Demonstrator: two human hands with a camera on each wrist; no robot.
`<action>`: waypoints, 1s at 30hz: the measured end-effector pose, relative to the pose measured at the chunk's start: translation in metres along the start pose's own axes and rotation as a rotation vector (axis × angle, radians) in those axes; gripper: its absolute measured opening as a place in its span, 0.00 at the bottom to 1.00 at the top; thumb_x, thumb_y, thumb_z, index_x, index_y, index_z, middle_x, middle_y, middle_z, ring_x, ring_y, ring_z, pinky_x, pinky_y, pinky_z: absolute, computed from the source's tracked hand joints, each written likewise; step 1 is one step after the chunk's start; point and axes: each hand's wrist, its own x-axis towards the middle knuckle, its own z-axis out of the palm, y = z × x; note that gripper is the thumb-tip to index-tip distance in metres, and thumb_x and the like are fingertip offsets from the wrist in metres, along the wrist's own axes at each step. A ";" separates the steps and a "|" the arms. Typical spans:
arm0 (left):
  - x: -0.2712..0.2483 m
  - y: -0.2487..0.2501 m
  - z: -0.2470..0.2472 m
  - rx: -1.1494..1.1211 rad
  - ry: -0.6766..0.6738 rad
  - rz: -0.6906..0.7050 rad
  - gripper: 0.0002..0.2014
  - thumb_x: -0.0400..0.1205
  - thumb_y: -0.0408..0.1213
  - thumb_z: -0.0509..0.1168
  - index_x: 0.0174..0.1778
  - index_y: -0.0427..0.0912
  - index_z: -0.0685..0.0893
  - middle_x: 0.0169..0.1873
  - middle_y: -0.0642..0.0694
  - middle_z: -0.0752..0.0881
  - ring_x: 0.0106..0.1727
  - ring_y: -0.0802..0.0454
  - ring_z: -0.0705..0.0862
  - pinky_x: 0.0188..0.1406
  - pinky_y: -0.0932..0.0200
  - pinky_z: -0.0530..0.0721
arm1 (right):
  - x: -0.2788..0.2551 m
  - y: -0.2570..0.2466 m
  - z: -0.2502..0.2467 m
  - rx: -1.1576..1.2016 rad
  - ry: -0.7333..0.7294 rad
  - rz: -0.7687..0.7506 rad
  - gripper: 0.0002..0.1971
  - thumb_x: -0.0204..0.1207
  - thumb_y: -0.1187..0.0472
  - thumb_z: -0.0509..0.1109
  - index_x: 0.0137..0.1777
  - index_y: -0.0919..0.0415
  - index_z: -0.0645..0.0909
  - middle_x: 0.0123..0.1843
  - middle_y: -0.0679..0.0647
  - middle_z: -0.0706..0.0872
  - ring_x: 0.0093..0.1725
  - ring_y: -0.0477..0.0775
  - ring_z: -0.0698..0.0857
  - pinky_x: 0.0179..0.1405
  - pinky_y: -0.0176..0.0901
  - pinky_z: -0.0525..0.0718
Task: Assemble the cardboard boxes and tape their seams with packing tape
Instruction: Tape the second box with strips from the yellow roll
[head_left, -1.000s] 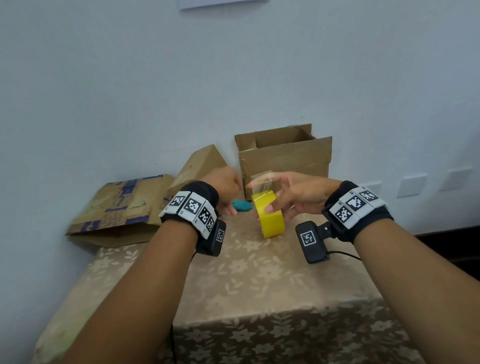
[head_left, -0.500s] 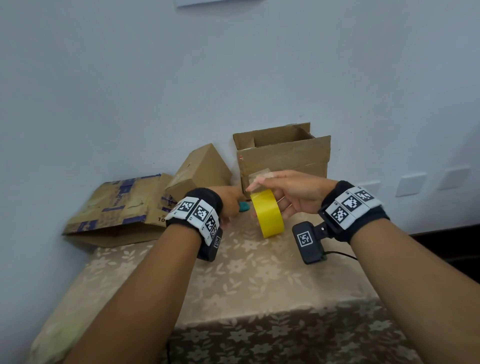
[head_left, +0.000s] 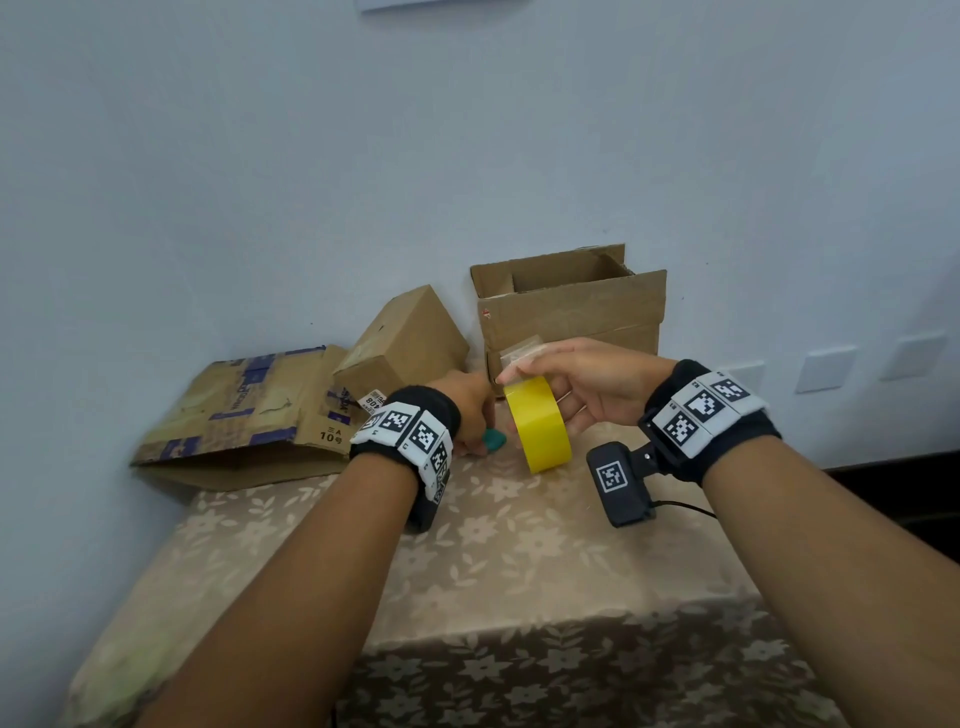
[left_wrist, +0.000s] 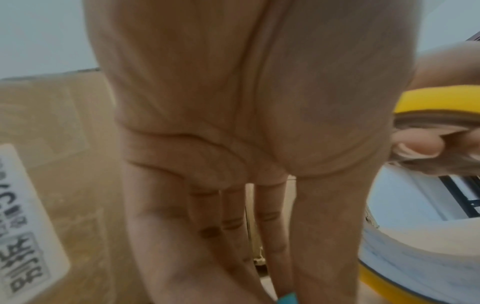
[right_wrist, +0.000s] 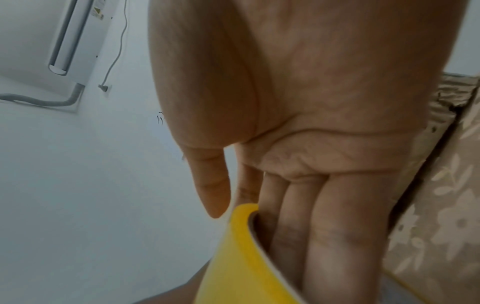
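My right hand (head_left: 587, 384) holds a yellow tape roll (head_left: 537, 423) upright above the table, fingers (right_wrist: 324, 236) through its core and thumb on top; a loose clear tape end (head_left: 519, 353) sticks up by the forefinger. My left hand (head_left: 465, 410) reaches down to a small teal object (head_left: 493, 439) on the tablecloth. Thumb and fingers (left_wrist: 280, 236) close on the teal object (left_wrist: 365, 299). Behind stand an open-topped cardboard box (head_left: 571, 312), a small closed box (head_left: 410, 338) tilted on an edge, and a flattened box (head_left: 244, 410).
The table (head_left: 519, 545) has a floral cloth and its front edge drops off near me. A wall stands right behind the boxes, with white sockets (head_left: 826, 369) to the right. The flattened box overhangs the table's left side.
My left hand has dropped from beside the roll down to the teal object on the table. The right hand with the roll has shifted slightly left and tilted.
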 end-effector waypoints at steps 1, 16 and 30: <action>0.000 0.000 0.000 -0.005 -0.004 -0.004 0.18 0.77 0.32 0.81 0.62 0.41 0.86 0.53 0.42 0.89 0.38 0.48 0.89 0.35 0.57 0.92 | 0.000 0.000 0.000 -0.004 -0.005 0.000 0.18 0.84 0.51 0.70 0.71 0.57 0.85 0.60 0.67 0.92 0.58 0.70 0.92 0.47 0.54 0.92; -0.027 -0.016 -0.033 -0.445 0.138 0.052 0.08 0.91 0.32 0.58 0.58 0.30 0.77 0.40 0.33 0.91 0.28 0.42 0.89 0.25 0.54 0.89 | 0.008 0.000 0.001 0.024 0.016 -0.016 0.20 0.88 0.48 0.65 0.74 0.54 0.82 0.62 0.69 0.91 0.62 0.72 0.91 0.59 0.62 0.88; -0.039 -0.026 -0.049 -0.961 0.218 0.218 0.12 0.90 0.33 0.52 0.49 0.42 0.80 0.36 0.45 0.69 0.25 0.55 0.66 0.16 0.66 0.65 | 0.017 -0.012 0.012 0.230 0.156 -0.203 0.19 0.90 0.48 0.63 0.70 0.60 0.84 0.54 0.73 0.92 0.53 0.74 0.93 0.65 0.74 0.86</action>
